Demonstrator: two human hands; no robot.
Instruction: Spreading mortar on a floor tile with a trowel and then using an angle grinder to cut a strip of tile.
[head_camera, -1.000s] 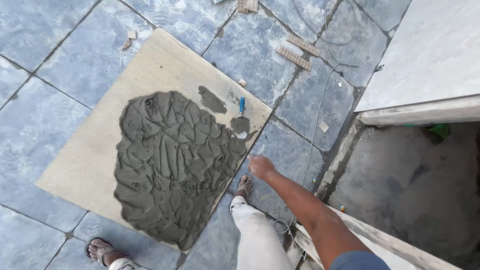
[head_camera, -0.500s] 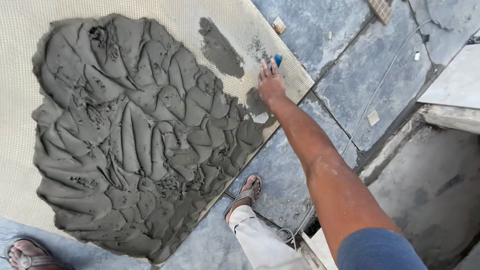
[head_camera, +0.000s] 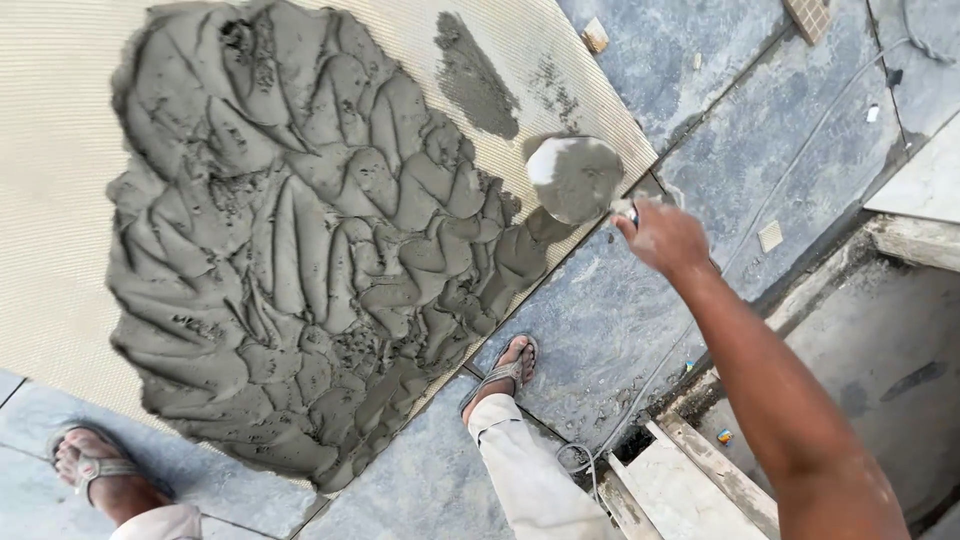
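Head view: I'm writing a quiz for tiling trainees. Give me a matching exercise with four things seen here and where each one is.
Things:
1. trowel
2. mortar
3. sandalled foot
4. small tile scrap

Places:
a. spread across the ribbed back of the large tile
b. held in the right hand
c. on the blue floor, right of the hand
d. on the blue floor beside the large tile's edge

Pairs: 1-b, 2-a, 3-d, 4-c

Mortar (head_camera: 300, 250) spread on tile (head_camera: 60, 200), tile flat on floor (head_camera: 760, 130). Trowel (head_camera: 575, 178) in right hand (head_camera: 665, 238), above tile's right edge, just beside mortar. Two sandalled feet (head_camera: 505, 368) on floor below tile. Cable (head_camera: 800, 160) on floor at right.
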